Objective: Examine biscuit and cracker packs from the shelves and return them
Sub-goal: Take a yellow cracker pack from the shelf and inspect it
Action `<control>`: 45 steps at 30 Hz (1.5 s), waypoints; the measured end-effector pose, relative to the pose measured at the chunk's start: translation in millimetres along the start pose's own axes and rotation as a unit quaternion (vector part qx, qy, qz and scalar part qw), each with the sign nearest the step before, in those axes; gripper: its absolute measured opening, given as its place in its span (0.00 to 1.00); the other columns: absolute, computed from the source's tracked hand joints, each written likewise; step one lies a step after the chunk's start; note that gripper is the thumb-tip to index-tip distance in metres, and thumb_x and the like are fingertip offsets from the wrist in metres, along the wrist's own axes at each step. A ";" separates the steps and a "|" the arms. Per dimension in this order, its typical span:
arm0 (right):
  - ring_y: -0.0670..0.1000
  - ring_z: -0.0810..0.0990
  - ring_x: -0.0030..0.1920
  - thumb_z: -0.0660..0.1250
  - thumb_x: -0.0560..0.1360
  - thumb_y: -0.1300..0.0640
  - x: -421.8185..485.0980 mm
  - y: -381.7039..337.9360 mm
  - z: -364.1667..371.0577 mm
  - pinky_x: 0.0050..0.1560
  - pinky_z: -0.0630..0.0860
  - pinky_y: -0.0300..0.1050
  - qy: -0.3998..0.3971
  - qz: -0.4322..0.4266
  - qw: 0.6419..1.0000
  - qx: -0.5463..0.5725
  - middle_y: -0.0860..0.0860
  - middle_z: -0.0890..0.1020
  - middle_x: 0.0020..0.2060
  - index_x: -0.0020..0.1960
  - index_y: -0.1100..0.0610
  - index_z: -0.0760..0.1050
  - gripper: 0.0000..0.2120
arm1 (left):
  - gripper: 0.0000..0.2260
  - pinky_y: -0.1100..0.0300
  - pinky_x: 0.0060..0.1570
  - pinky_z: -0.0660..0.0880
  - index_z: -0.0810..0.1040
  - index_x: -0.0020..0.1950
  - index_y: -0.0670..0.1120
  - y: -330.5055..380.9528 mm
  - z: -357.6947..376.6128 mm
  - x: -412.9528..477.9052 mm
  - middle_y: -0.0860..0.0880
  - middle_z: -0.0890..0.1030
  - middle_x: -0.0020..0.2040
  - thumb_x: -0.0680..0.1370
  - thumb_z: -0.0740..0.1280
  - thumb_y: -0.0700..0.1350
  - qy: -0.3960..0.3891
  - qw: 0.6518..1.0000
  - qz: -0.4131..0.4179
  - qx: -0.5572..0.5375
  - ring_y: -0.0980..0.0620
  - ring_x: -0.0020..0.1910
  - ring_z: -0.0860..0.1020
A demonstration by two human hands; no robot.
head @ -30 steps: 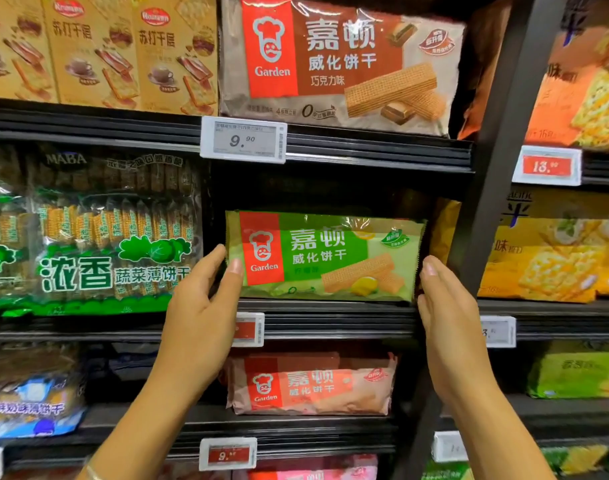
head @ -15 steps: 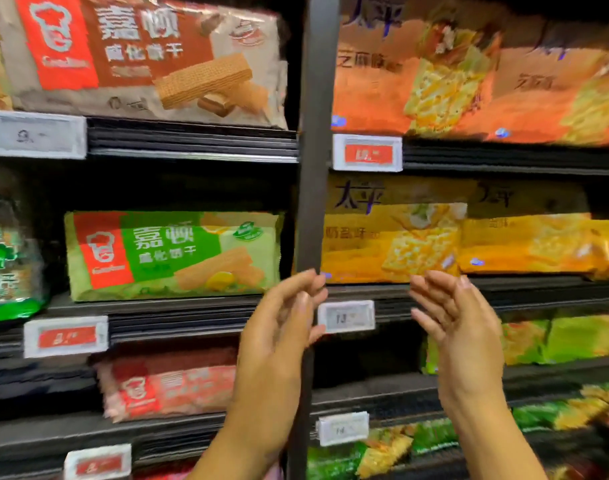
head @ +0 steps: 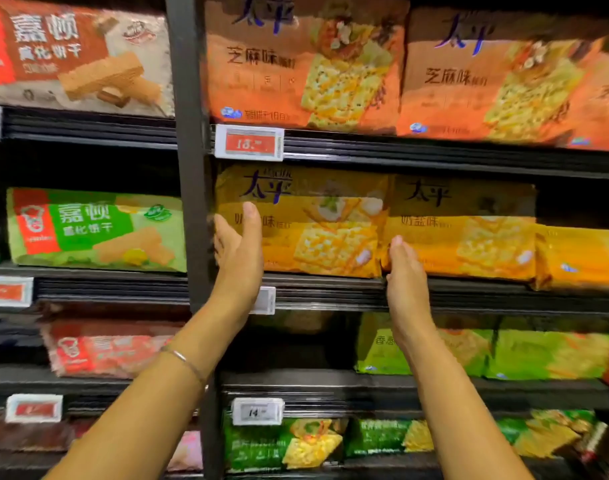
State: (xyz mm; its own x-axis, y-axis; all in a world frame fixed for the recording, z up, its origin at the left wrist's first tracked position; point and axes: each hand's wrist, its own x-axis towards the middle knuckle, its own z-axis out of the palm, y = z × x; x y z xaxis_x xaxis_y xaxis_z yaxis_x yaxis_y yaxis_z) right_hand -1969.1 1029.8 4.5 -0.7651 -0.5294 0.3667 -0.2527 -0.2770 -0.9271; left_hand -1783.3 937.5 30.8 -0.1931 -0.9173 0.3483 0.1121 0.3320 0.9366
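Note:
A yellow cracker pack [head: 330,237] stands at the left end of the middle shelf in the right bay. My left hand [head: 239,251] is at its left end, thumb straight up against the front, fingers beside the edge. My right hand [head: 405,271] reaches the pack's right end, fingertips at the seam with a second yellow pack [head: 469,237]. Both hands look straight-fingered, touching rather than gripping. The green Garden wafer pack [head: 95,230] sits on its shelf in the left bay.
A dark upright post [head: 189,168] splits the two bays. Orange cracker packs [head: 296,64] fill the shelf above, behind a red price tag [head: 249,143]. Green packs [head: 504,355] lie on the shelf below. More wafer packs [head: 105,348] sit lower left.
Both hands left the green wafer pack on its shelf, swung right past the post and rose to the ends of the yellow cracker pack. The view turned right.

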 end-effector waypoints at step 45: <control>0.59 0.81 0.66 0.64 0.78 0.58 -100.3 79.4 -94.4 0.56 0.84 0.58 -0.139 0.198 0.879 0.410 0.59 0.80 0.69 0.75 0.55 0.72 0.25 | 0.24 0.61 0.55 0.77 0.81 0.63 0.53 -42.6 -61.4 -118.5 0.53 0.84 0.59 0.69 0.76 0.58 0.085 0.994 0.069 -0.012 0.58 0.59 0.81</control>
State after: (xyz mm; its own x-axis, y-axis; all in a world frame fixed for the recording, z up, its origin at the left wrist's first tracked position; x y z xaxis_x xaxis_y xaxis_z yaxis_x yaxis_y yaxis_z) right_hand -1968.3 1136.6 -113.3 -0.4937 -0.8587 0.1374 0.6003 -0.4508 -0.6606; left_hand -1705.3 1018.6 -52.8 -0.0063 -0.8884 0.4591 0.1495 0.4531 0.8788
